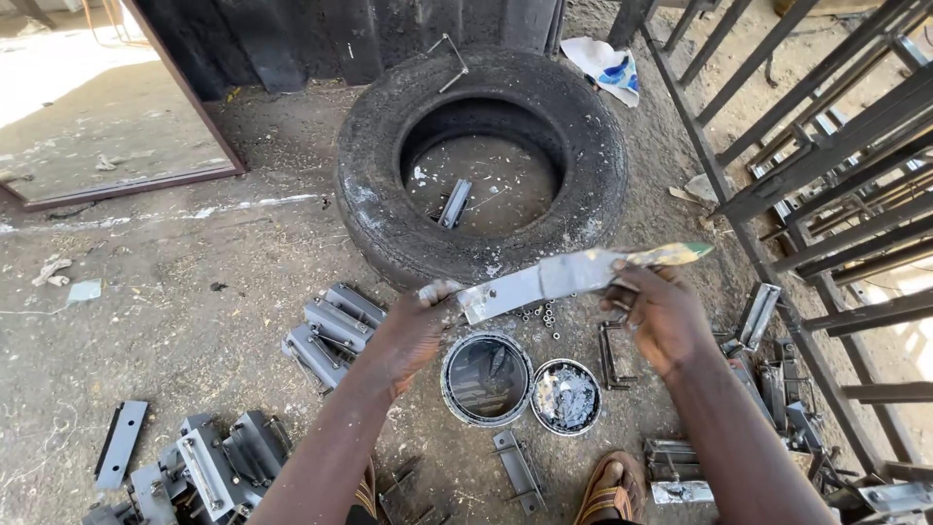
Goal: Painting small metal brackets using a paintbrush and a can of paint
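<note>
- The left hand [420, 326] was closed around one end of a flat grey metal strip [530, 285].
- The right hand [659, 316] gripped a paintbrush [653, 257] against the strip's other end.
- Below stood an open paint can [486, 379] and its lid [567, 397].
- Beyond lay a tyre [481, 165].

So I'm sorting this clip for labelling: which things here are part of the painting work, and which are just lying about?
In use:
left hand holding flat metal piece
right hand holding paintbrush
open paint can
paint-smeared lid

Lying about:
tyre
grey metal brackets
loose nuts
metal grille
sandal
</note>
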